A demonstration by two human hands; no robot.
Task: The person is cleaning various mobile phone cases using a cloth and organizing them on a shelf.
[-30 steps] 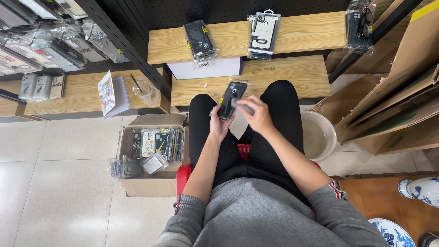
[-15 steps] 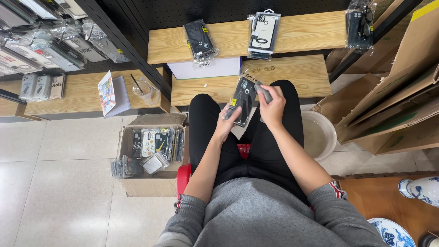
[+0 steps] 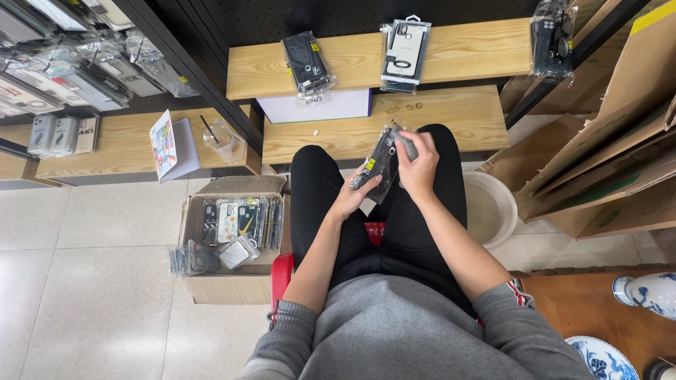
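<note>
Case [image 3: 380,163]: black phone case in clear plastic sleeve, small yellow sticker at lower end, tilted, held above lap. Left hand [image 3: 354,197] closed on its lower end; right hand [image 3: 417,163] pinches the top edge, fingers curled.

A dark phone case [image 3: 380,163] sealed in glossy clear plastic is held. The shelves [image 3: 451,116] are made of pale, matt wood with visible grain. The box [image 3: 232,285] is of rough brown cardboard. The floor tiles [image 3: 91,288] are smooth and faintly shiny.
</note>
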